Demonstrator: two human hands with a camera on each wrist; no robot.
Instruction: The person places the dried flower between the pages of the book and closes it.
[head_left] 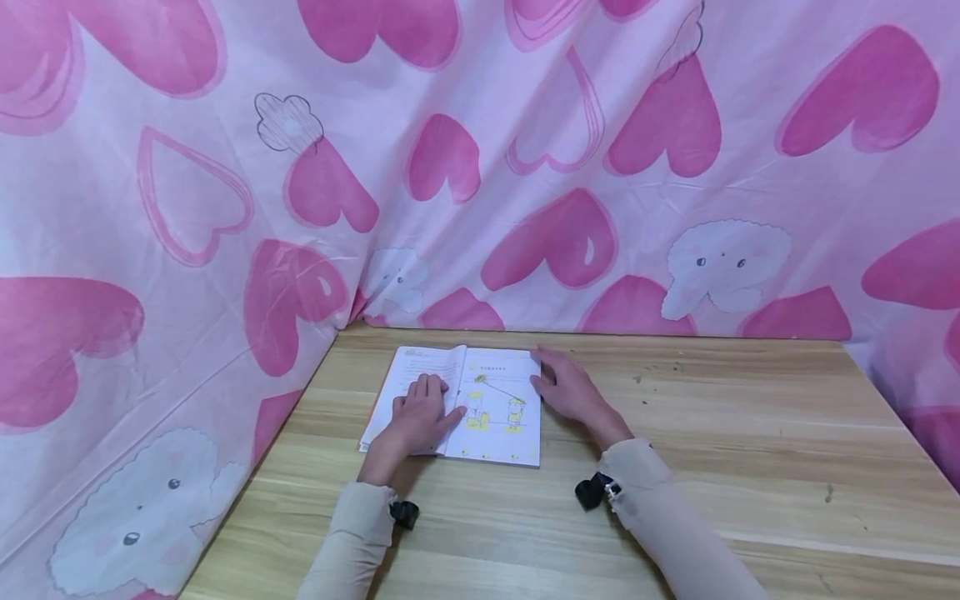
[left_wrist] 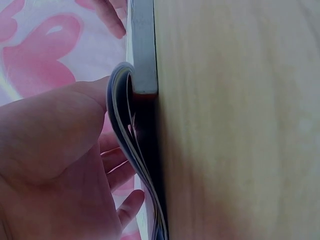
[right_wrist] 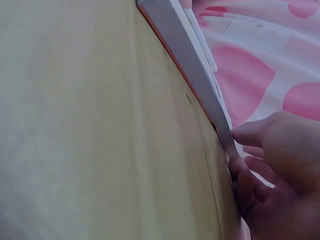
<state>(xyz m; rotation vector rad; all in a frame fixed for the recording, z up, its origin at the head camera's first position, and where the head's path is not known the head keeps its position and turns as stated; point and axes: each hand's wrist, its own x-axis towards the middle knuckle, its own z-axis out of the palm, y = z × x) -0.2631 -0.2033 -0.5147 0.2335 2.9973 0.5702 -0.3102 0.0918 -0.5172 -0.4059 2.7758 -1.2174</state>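
An open book lies on the table, with line drawings and yellow patches on its right page. My left hand rests across the left page, thumb reaching over the fold. In the left wrist view, the left-side pages bow up in a curve beside the thick block of right-side pages. At the book's upper right corner, my right hand grips the edge. Seen from the right wrist, its thumb is on the upper side of the page block, with fingers curled at the corner.
The wooden table extends well to the right of the book and in front of it. A pink cloth with hearts hangs behind the table and along its left side. Black straps with small devices sit on both wrists.
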